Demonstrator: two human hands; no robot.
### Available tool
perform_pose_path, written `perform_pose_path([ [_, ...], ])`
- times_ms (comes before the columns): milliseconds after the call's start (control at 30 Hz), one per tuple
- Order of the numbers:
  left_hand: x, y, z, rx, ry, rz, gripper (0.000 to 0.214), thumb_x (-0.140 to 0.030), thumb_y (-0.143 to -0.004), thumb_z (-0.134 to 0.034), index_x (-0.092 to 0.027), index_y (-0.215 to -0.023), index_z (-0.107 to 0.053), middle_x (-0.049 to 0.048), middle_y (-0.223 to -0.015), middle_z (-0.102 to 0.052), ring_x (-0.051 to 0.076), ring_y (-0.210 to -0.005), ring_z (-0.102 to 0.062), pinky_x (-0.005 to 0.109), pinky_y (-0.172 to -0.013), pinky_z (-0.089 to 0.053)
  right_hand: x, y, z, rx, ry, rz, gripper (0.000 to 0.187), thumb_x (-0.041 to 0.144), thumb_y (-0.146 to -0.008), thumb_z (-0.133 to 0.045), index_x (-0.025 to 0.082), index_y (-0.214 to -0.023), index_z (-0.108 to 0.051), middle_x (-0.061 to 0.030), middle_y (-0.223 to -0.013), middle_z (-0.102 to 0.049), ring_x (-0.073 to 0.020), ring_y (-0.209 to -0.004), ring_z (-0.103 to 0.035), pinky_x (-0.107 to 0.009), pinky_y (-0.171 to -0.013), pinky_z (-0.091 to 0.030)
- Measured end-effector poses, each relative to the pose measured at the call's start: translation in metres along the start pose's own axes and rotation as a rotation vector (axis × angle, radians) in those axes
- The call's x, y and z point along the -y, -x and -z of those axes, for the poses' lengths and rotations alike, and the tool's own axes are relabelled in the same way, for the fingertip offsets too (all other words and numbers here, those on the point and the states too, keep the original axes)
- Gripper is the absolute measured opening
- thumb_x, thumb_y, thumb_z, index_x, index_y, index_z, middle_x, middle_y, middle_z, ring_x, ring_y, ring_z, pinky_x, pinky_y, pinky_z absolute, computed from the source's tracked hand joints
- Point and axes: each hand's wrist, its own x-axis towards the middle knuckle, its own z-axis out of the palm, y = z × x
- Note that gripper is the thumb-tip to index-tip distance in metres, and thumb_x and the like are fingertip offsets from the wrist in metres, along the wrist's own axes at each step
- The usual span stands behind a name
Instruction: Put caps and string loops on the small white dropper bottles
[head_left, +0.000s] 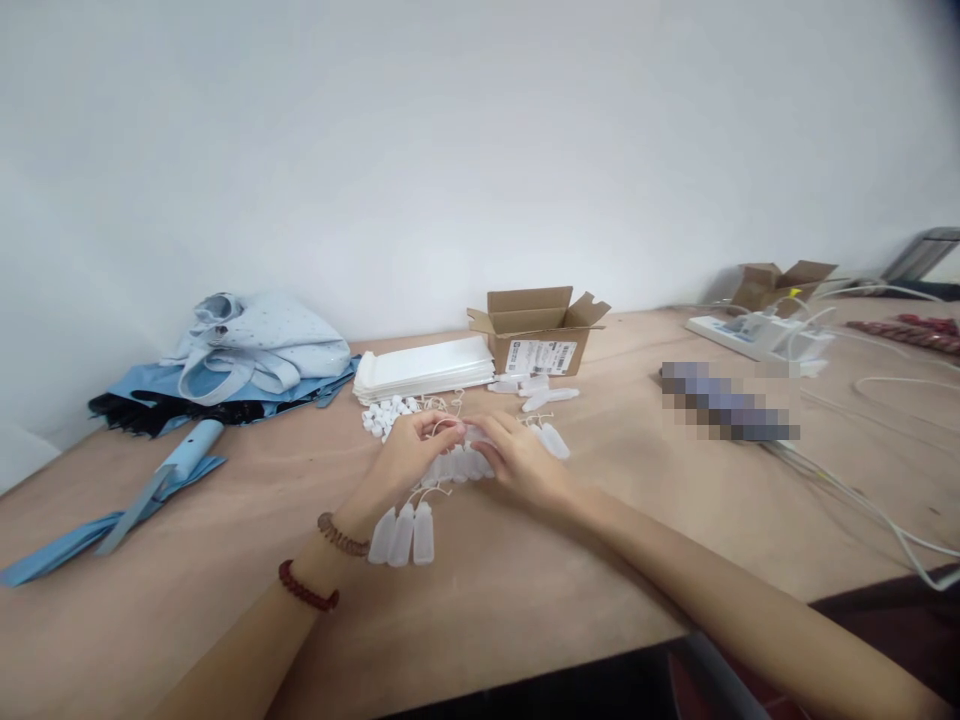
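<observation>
My right hand is closed round a small translucent plastic bottle, which lies on its side between both hands. Thumb and fingers of my left hand pinch at the bottle's neck end, where a thin curved white tube shows; what exactly they grip is hidden. Just below the hands, several similar bottles lie in a row. Closer to me are 3 bottles with thin white tubes at their tops. A pile of small white caps sits beyond my left hand, beside loose thin white tubes.
Behind the hands are a stack of white envelopes, an open cardboard box and more bottles. A light blue bag and folded umbrella lie left. To the right are a blurred-out object, power strip and cables.
</observation>
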Motion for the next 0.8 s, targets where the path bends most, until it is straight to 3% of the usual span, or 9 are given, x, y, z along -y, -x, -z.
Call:
perform_pose_path([
  [200, 0.003, 0.000, 0.000, -0.023, -0.036, 0.008, 0.025, -0.038, -0.075, -0.064, -0.016, -0.085, -0.069, 0.0039, -0.075, -0.069, 0.017, -0.071, -0.061, 0.027, -0.065, -0.046, 0.000, -0.001, -0.002, -0.007, -0.083, -0.007, 0.031, 0.010, -0.088, -0.044, 0.016, -0.117, -0.054, -0.0130, -0.109, -0.062, -0.0216, -0.100, -0.058, -0.036, -0.085, -0.046],
  [300, 0.003, 0.000, 0.001, 0.000, -0.035, -0.023, 0.026, -0.038, -0.075, -0.064, -0.016, -0.088, -0.068, 0.0064, -0.086, -0.070, 0.020, -0.079, -0.064, 0.030, -0.069, -0.049, 0.000, -0.003, -0.003, -0.065, -0.263, -0.107, 0.029, 0.011, -0.086, -0.046, 0.016, -0.113, -0.055, -0.0117, -0.106, -0.065, -0.0204, -0.095, -0.061, -0.035, -0.083, -0.047],
  [467, -0.006, 0.005, 0.002, -0.084, -0.494, -0.355, 0.022, -0.030, -0.078, -0.063, -0.019, -0.097, -0.063, 0.0079, -0.098, -0.066, 0.023, -0.093, -0.059, 0.036, -0.081, -0.047, 0.001, -0.007, -0.004, -0.046, -0.746, -0.353, 0.025, 0.021, -0.086, -0.047, 0.016, -0.110, -0.055, -0.0045, -0.084, -0.068, -0.0148, -0.074, -0.063, -0.028, -0.065, -0.049],
  [567, -0.010, 0.010, 0.001, -0.124, -0.635, -0.525, 0.026, -0.025, -0.081, -0.061, -0.020, -0.106, -0.057, 0.0086, -0.104, -0.062, 0.024, -0.100, -0.056, 0.039, -0.086, -0.046, -0.001, -0.008, -0.004, -0.042, -0.895, -0.431, 0.025, 0.027, -0.083, -0.054, 0.017, -0.106, -0.056, -0.0020, -0.078, -0.067, -0.0123, -0.064, -0.059, -0.026, -0.061, -0.048],
  [800, -0.013, 0.020, -0.002, -0.077, -0.770, -0.682, 0.038, -0.028, -0.080, -0.063, -0.018, -0.115, -0.051, 0.0118, -0.114, -0.056, 0.027, -0.109, -0.051, 0.044, -0.092, -0.043, 0.006, -0.006, -0.001, 0.020, -1.205, -0.507, 0.039, 0.039, -0.075, -0.065, 0.016, -0.106, -0.057, -0.0074, -0.089, -0.069, -0.0178, -0.081, -0.065, -0.031, -0.073, -0.050],
])
